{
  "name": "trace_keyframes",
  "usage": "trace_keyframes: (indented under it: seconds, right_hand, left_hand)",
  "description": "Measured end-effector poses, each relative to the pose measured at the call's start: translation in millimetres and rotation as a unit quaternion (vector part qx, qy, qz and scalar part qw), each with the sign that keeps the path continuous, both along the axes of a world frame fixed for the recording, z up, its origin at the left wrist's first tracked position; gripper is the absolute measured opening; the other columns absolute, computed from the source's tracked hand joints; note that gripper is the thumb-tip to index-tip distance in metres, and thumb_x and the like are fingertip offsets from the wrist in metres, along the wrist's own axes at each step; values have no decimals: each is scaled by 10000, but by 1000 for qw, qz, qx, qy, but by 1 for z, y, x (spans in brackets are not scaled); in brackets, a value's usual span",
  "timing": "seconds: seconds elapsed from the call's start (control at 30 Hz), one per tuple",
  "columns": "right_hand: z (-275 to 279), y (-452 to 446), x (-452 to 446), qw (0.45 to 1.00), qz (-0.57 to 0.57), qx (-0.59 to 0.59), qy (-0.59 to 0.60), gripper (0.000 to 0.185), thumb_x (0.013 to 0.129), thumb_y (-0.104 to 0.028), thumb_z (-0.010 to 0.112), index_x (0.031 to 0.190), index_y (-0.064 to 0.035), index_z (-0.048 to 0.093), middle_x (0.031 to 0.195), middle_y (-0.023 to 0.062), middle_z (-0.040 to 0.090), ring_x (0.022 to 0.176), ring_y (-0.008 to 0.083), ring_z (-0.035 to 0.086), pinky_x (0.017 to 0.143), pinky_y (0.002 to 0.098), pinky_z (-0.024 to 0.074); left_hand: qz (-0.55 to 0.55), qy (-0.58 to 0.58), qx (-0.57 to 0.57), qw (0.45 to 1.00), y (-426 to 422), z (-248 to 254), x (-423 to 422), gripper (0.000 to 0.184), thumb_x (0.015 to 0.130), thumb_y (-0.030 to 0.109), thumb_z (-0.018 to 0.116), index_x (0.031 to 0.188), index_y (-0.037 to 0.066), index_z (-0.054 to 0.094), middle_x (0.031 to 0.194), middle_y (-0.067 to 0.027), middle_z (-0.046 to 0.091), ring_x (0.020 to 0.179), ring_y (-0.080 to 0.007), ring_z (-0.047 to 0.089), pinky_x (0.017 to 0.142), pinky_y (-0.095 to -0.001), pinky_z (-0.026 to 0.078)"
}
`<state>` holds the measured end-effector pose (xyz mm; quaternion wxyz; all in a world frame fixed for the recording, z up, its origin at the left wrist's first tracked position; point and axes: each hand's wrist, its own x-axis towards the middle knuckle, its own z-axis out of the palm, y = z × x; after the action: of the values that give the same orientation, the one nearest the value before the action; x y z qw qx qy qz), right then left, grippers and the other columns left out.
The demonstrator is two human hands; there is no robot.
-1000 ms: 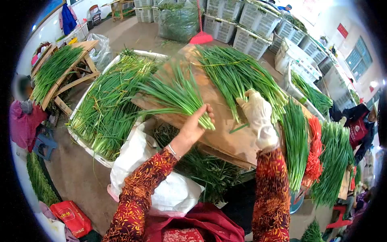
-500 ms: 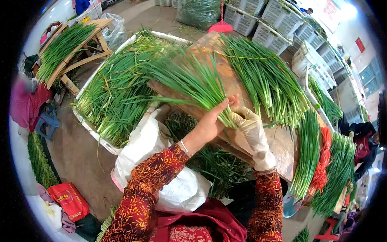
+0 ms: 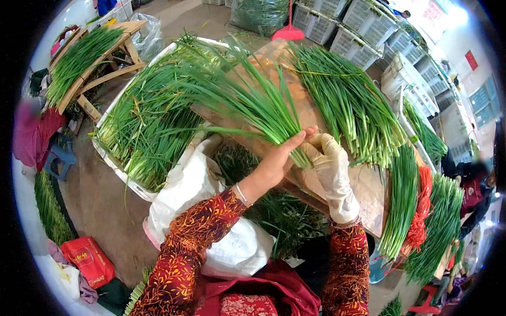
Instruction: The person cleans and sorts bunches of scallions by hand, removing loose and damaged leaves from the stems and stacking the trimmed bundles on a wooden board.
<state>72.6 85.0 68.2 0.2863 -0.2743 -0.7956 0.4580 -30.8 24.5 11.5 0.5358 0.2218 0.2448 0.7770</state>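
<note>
My bare left hand (image 3: 276, 162) is wrapped round the stem end of a bunch of long green stalks (image 3: 263, 108), whose leaves fan out to the upper left. My right hand (image 3: 328, 163), in a pale glove, has its fingers bent together at the cut ends of that bunch; what lies between its fingertips is too small to tell. Beneath is a wooden board (image 3: 363, 203). A large pile of stalks (image 3: 348, 100) lies across its right side. To the left, a white crate (image 3: 118, 171) is heaped with loose stalks.
A white sack (image 3: 237, 250) hangs below my left forearm. Right of the board are a stalk bundle (image 3: 400, 200) and red ties (image 3: 420, 210). Slatted crates (image 3: 369, 23) and a red dustpan (image 3: 288, 32) stand behind. People sit at the far left and right.
Over the last second my right hand has left the pile on the board and come to the stem ends in my left hand. The view has shifted, too.
</note>
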Motion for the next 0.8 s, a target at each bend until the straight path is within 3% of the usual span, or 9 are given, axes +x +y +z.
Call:
trace_keyframes:
  seconds: [0.1,0.2,0.33,0.37,0.43,0.47,0.53,0.67,0.8]
  right_hand:
    - [3,7,9,972,-8,190,-138,163,781,-178,632,872,-49,591,728,105,599,675,129,571,598,282,465]
    - [8,1,28,968,90,36,-230,189,785,-236,611,868,-67,594,724,137,597,668,184,595,610,311,470]
    - [-5,-46,57,748,453,17,-484,275,818,-332,542,959,-104,605,886,112,624,814,275,599,729,345,473]
    - [-4,-51,59,750,448,18,-485,275,818,-332,542,959,-104,605,886,112,624,814,275,599,729,345,473]
    - [3,-53,67,745,367,173,-529,290,831,-309,518,1048,-127,579,1016,99,597,879,295,580,770,336,466]
    - [8,-30,74,870,284,156,-373,288,837,-289,511,1079,-141,562,1062,91,581,886,254,587,782,321,467]
    - [19,4,64,975,43,85,-199,254,835,-238,542,1035,-82,560,952,122,603,824,203,601,715,313,473]
    - [12,88,31,825,-178,417,-336,294,763,-331,625,842,-53,567,724,128,616,642,279,610,550,370,470]
    - [0,108,27,816,-195,385,-384,208,802,-269,570,778,-63,566,644,125,605,591,301,598,557,371,473]
  left_hand:
    - [-1,-20,-13,1000,4,-3,-10,272,885,234,500,1079,45,530,1226,-79,496,1126,-178,464,914,-329,411]
    - [-1,-48,-25,999,1,-1,-20,267,875,236,517,1071,55,534,1229,-78,495,1128,-189,467,906,-343,421]
    - [10,-62,-2,998,-2,4,-33,265,871,240,524,1068,65,529,1240,-82,486,1140,-207,463,911,-366,423]
    - [6,-77,12,997,0,5,-35,270,871,242,524,1074,65,526,1248,-84,479,1142,-211,462,913,-373,423]
    - [-3,-97,26,995,-1,4,-34,261,876,237,514,1071,64,521,1178,-68,528,1106,-210,494,895,-385,440]
    - [-1,-98,16,995,-3,-2,-33,240,879,232,508,1050,63,519,1081,-43,552,1019,-189,530,886,-382,449]
    - [9,-94,33,995,0,3,-22,164,885,215,502,959,69,507,789,24,516,722,-111,534,806,-347,485]
    - [-20,-132,-5,991,0,0,-13,135,882,195,509,918,68,482,739,25,476,619,-92,458,633,-302,449]
    - [-40,-119,-28,992,-1,-4,-11,150,868,199,533,926,68,488,743,21,477,618,-93,453,621,-300,435]
